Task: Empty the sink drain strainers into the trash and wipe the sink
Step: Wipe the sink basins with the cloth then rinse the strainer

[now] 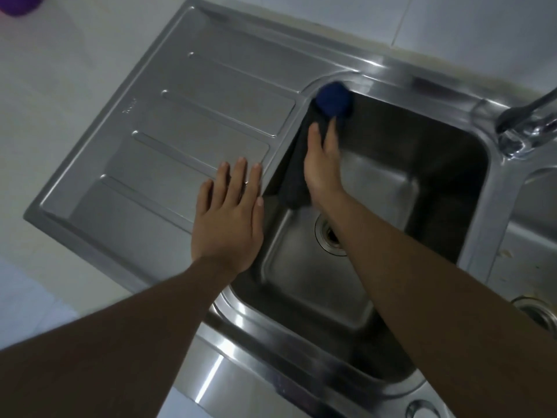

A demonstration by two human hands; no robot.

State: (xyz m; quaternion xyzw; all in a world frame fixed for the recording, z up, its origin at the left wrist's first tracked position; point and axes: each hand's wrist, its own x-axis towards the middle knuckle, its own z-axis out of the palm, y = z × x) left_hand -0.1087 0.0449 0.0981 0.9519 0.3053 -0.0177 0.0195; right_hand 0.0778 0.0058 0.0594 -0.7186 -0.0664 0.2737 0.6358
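Observation:
A stainless steel sink (pixel 422 182) with a deep basin fills the view. My right hand (pixel 322 164) presses a dark blue cloth (pixel 333 99) against the basin's far left corner and left wall; the cloth hangs down along that wall. My left hand (pixel 230 218) lies flat, fingers spread, on the ribbed drainboard (pixel 180 122) beside the basin's edge, holding nothing. The basin's drain opening (pixel 330 236) shows at the bottom, partly hidden by my right forearm. A second drain (pixel 539 315) shows at the right edge in another basin.
A chrome faucet (pixel 524 122) stands at the upper right between the two basins. White tiled counter and wall surround the sink. A purple object (pixel 21 4) sits at the top left corner.

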